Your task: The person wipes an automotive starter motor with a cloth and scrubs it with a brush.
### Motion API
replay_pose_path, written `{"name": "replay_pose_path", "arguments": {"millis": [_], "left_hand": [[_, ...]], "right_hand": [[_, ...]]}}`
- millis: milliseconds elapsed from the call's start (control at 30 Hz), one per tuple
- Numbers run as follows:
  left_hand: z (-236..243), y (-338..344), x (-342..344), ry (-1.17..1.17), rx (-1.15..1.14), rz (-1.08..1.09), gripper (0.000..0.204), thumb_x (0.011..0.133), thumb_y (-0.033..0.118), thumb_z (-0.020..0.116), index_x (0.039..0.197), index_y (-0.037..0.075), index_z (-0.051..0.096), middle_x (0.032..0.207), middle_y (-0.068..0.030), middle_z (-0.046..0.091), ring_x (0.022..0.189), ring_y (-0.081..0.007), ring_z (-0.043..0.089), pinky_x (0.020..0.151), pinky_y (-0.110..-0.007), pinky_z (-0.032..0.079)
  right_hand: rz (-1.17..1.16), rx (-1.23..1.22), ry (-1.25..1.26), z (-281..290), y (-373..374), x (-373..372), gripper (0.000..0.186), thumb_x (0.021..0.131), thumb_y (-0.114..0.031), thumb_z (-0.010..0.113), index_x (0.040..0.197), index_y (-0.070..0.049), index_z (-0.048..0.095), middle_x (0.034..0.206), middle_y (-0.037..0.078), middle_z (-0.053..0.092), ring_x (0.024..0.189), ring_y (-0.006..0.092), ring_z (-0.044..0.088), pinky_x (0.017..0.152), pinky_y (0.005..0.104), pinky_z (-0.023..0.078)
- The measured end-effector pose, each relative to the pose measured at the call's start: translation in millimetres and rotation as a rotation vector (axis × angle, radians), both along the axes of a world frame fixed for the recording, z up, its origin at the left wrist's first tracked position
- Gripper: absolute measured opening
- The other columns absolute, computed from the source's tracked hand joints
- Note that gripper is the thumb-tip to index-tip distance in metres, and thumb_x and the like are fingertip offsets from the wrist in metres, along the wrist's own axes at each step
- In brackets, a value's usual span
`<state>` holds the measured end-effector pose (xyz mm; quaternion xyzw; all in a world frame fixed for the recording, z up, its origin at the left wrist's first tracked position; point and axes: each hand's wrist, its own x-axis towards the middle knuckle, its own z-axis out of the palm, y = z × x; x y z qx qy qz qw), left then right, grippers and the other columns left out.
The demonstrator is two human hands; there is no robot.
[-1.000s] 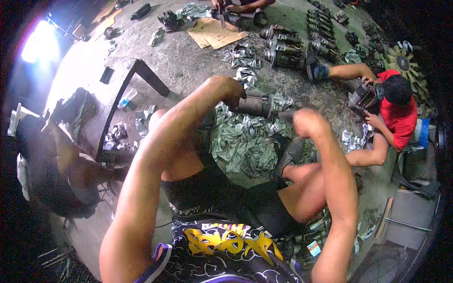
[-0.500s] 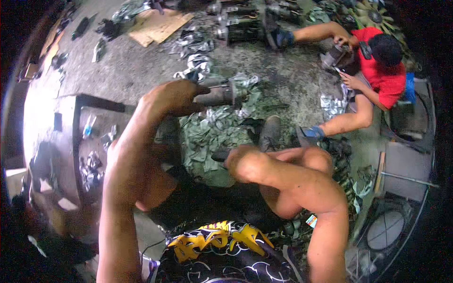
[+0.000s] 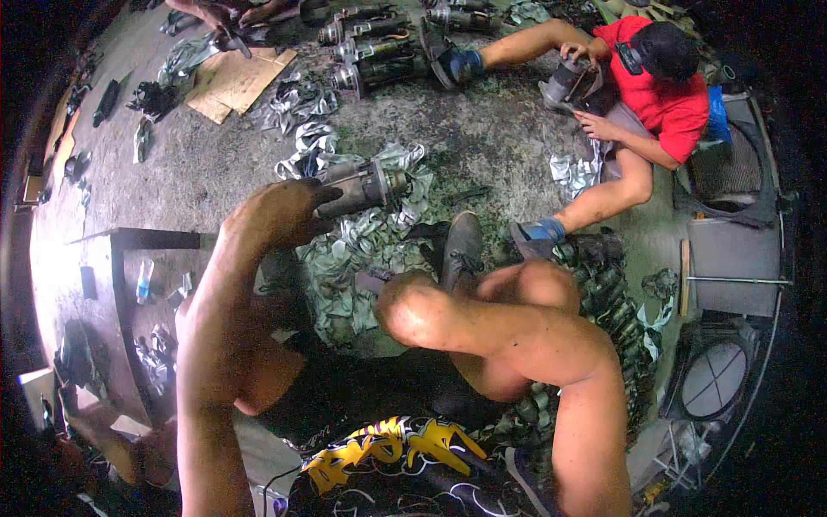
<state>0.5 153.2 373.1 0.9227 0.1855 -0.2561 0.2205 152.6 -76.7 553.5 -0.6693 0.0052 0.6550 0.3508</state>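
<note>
My left hand (image 3: 277,214) is closed around one end of a grey cylindrical motor (image 3: 360,186), which looks like a starter motor. The motor lies sideways above crumpled grey rags (image 3: 332,284) on the floor, its other end pointing right. I cannot tell whether it rests on them. My right hand (image 3: 413,308) is closed in front of my legs, nearer to me than the motor. A small dark piece (image 3: 370,282) sticks out on its left side, and the fingers are mostly hidden.
A co-worker in a red shirt (image 3: 659,103) sits at the right, holding another motor (image 3: 564,84). Several motors (image 3: 370,47) stand in rows at the back. Cardboard (image 3: 241,82) lies far left, near another person's hands (image 3: 228,17). A metal table (image 3: 112,258) stands left; radiator fan frames (image 3: 711,375) lie right.
The whole view has shifted and turned slightly, bringing another person's hands into sight at the top. The motor stays in my left hand; my right hand stays closed.
</note>
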Motion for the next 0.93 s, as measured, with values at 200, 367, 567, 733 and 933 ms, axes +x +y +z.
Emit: {"name": "replay_pose_path", "arguments": {"millis": [200, 367, 567, 733, 933], "left_hand": [[-23, 9, -12, -0.181, 0.050, -0.059, 0.046, 0.082, 0.024, 0.060, 0.127, 0.015, 0.052, 0.116, -0.0201, 0.058, 0.107, -0.0354, 0.056, 0.092, -0.043, 0.045], [-23, 9, -12, -0.130, 0.066, -0.066, 0.049, 0.083, 0.028, 0.061, 0.128, 0.015, 0.050, 0.116, -0.0209, 0.057, 0.107, -0.0368, 0.056, 0.092, -0.043, 0.045], [-13, 5, -18, -0.151, 0.052, -0.044, 0.049, 0.082, 0.027, 0.061, 0.127, 0.012, 0.050, 0.116, -0.0203, 0.058, 0.106, -0.0370, 0.055, 0.092, -0.043, 0.045], [-3, 13, -5, -0.280, 0.006, -0.169, 0.050, 0.082, 0.029, 0.062, 0.127, 0.012, 0.050, 0.115, -0.0207, 0.058, 0.106, -0.0358, 0.056, 0.089, -0.043, 0.046], [8, 16, 4, -0.006, -0.375, 0.417, 0.041, 0.092, 0.044, 0.048, 0.111, 0.011, 0.064, 0.098, -0.0167, 0.067, 0.086, -0.0239, 0.067, 0.080, -0.031, 0.049]], "right_hand": [[-0.027, 0.011, -0.013, -6, -7, 2, 0.055, 0.060, -0.043, 0.083, 0.082, 0.001, 0.057, 0.073, 0.005, 0.057, 0.062, 0.0099, 0.053, 0.055, 0.0244, 0.042], [-0.038, 0.018, -0.017, -6, -12, 3, 0.052, 0.064, -0.045, 0.080, 0.080, 0.000, 0.058, 0.070, 0.004, 0.056, 0.059, 0.0096, 0.052, 0.051, 0.0246, 0.041], [0.013, 0.020, -0.047, -16, -10, 0, 0.051, 0.069, -0.047, 0.076, 0.078, -0.001, 0.059, 0.065, 0.003, 0.055, 0.055, 0.0093, 0.050, 0.048, 0.0248, 0.040], [0.616, 0.594, -0.519, -170, -6, -17, 0.038, 0.081, -0.041, 0.061, 0.075, -0.003, 0.060, 0.056, 0.004, 0.050, 0.049, 0.0140, 0.047, 0.045, 0.0301, 0.039], [0.241, 1.140, -1.033, -290, 91, -22, 0.030, 0.088, -0.023, 0.044, 0.099, -0.002, 0.062, 0.074, 0.015, 0.056, 0.061, 0.0206, 0.053, 0.054, 0.0340, 0.044]]}}
